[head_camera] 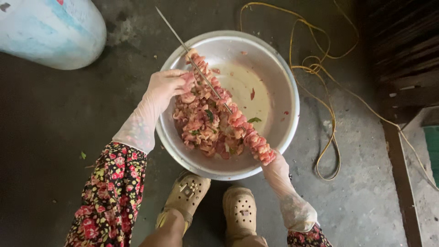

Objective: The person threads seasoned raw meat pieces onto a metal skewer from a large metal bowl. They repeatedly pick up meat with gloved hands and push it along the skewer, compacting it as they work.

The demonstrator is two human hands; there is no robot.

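Clamped around the lower end of a loaded metal skewer, the right hand holds it slanted across a wide steel bowl, so that any piece that slips would drop back inside. Both hands wear thin clear plastic gloves, which keeps the marinade off the skin. Pink meat pieces are packed along the lower half of the skewer, while its bare pointed tip sticks out past the far rim. The left hand pinches closed on a piece at the upper end of the threaded run, right against the rod, with the fingers curled. Below the skewer a heap of marinated meat with green herb flecks lies in the near side of the bowl, within easy reach. The bowl stands on a concrete floor just ahead of two tan clogs. A yellow cord loops to the right, well apart from the bowl
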